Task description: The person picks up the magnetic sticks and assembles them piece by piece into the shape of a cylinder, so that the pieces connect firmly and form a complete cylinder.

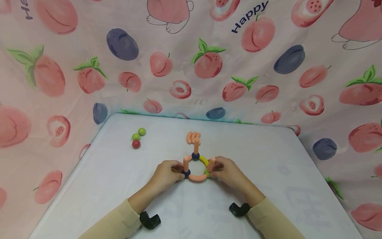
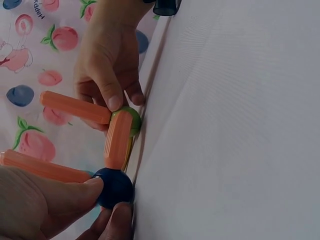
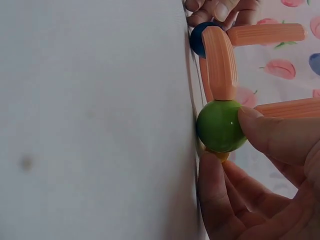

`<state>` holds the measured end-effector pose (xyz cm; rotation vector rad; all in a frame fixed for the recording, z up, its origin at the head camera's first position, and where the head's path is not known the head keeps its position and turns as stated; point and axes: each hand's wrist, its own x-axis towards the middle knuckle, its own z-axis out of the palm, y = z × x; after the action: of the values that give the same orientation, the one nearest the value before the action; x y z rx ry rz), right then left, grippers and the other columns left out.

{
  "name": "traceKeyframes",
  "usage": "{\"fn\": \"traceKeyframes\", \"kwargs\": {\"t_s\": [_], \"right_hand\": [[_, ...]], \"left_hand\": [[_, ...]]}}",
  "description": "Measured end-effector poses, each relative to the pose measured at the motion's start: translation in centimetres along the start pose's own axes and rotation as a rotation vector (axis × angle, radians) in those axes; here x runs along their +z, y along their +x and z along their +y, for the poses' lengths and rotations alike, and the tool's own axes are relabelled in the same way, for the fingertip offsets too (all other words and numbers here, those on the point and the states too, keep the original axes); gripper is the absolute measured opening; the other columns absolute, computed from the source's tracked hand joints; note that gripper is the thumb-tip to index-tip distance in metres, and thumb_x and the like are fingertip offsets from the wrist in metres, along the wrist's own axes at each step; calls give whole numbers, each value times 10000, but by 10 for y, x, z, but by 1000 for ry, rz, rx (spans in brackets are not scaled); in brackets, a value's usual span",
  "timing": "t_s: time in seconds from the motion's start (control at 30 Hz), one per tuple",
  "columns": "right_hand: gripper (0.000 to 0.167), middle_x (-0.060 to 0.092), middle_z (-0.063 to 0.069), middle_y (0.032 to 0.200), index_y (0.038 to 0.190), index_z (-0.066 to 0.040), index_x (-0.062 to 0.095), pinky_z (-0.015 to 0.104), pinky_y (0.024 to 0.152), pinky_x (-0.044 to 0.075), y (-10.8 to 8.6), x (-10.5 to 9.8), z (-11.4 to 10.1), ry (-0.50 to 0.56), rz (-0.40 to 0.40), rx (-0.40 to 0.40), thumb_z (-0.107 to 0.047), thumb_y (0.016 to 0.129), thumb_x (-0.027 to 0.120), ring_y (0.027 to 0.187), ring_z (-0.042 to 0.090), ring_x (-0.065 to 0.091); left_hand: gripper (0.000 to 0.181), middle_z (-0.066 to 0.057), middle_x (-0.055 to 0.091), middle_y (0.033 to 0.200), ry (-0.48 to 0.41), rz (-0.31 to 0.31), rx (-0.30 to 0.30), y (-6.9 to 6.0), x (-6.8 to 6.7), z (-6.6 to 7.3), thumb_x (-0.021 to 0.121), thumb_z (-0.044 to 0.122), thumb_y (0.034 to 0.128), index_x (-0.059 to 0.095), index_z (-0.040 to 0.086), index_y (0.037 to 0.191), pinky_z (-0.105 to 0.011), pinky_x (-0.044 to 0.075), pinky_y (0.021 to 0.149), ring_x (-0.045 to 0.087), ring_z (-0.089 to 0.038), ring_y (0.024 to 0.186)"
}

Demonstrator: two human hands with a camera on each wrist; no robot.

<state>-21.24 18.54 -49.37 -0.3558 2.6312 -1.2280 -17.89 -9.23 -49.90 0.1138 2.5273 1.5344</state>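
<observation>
A ring of curved rods joined by balls lies on the table, with a peach-coloured curved rod (image 1: pixel 197 178) in front and a yellow one (image 1: pixel 204 160) at the back right. Straight peach rods (image 1: pixel 196 146) rise from its three balls. My left hand (image 1: pixel 167 174) pinches the navy ball (image 2: pixel 115 187) at the ring's left, thumb and fingertips on it. On the other side my right hand (image 1: pixel 226 171) holds the green ball (image 3: pixel 221 126) between thumb and fingers. Untouched at the back sits another navy ball (image 1: pixel 195 156).
Behind the ring lie several loose peach curved rods (image 1: pixel 193 136). Two green balls (image 1: pixel 136 136) and a red ball (image 1: pixel 136 144) rest at the back left of the white table (image 1: pixel 283 172). Fruit-patterned cloth (image 1: pixel 185 59) hangs along the table's back and sides.
</observation>
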Motion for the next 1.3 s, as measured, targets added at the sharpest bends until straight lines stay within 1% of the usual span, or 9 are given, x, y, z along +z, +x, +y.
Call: {"fn": "traceKeyframes", "kwargs": {"t_s": [0.2,0.33,0.43,0.57,0.7,0.87,1.0,1.17,1.3], "right_hand": [[243,750,-27,1228,951,-232,729,458,985,595,11,3,-5,-14,-42,-15,-42,881,864,1107,199,689],[239,752,-1,1274,920,-224,719,436,966,600,18,4,-5,-3,-85,-39,-31,886,855,1103,195,695],[223,747,27,1323,914,-205,718,433,973,605,22,4,-5,13,-119,-63,-22,894,844,1112,199,706],[224,749,51,1310,1038,-180,764,388,922,612,26,4,-5,27,-150,-73,-22,898,842,1109,206,707],[397,757,47,1251,1248,-165,765,339,856,597,29,4,-7,25,-163,-59,-20,888,848,1069,202,689],[478,754,36,1260,1324,-171,742,351,888,594,32,4,-10,13,-179,-55,-16,884,848,1052,201,668],[483,753,13,1262,1324,-196,743,340,906,590,35,6,-11,6,-192,-51,-30,885,853,1049,182,662],[476,751,32,1282,1334,-179,740,346,920,587,37,7,-13,11,-215,-86,-41,893,852,1034,184,662],[460,754,14,1247,1313,-192,750,342,889,573,39,8,-16,14,-224,-76,-53,889,861,1003,193,643]], "left_hand": [[245,7,797,1016,25,20,-3,-4,-10,-3,833,7,885,815,143,1088,-327,615,832,715,-130,934],[236,-20,797,1013,6,54,-43,-3,-27,-5,798,-23,893,810,108,1089,-306,622,775,727,-130,885],[239,-73,795,1055,-16,101,-71,1,-46,-7,780,-8,907,790,65,1134,-297,626,736,743,-142,864],[295,-150,780,1145,-30,169,-81,8,-76,-13,786,39,927,752,18,1219,-298,630,725,753,-150,873],[366,-210,750,1216,-40,239,-76,14,-105,-19,787,58,939,711,-24,1287,-281,620,733,731,-129,883],[395,-228,730,1243,-72,327,-96,21,-133,-30,783,54,948,686,-40,1319,-236,605,721,685,-58,865],[375,-185,744,1213,-65,370,-137,27,-146,-41,800,91,954,701,-2,1304,-241,603,711,682,-41,814],[396,-171,713,1276,-40,401,-203,35,-156,-54,798,140,955,705,51,1329,-238,586,675,681,-96,806],[417,-186,665,1346,-27,398,-233,42,-157,-58,780,151,964,694,60,1361,-202,560,676,663,-169,914]]}}
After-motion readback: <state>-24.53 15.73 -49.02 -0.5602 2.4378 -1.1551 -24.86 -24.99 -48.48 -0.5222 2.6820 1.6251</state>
